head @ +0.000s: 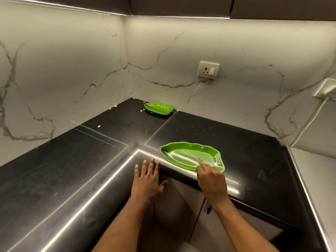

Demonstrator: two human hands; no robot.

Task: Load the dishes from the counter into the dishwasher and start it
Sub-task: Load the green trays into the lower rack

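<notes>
Glossy green plastic plates [189,153] — polished black stone counter [72,160] — veined marble wall [72,60].

Light is cast downward by a thin white strip light [181,16] beneath the dark cabinets [181,4], and bright glare streaks are reflected along the glossy black stone table [54,170]. Straight lines are bowed near the edges.
</notes>
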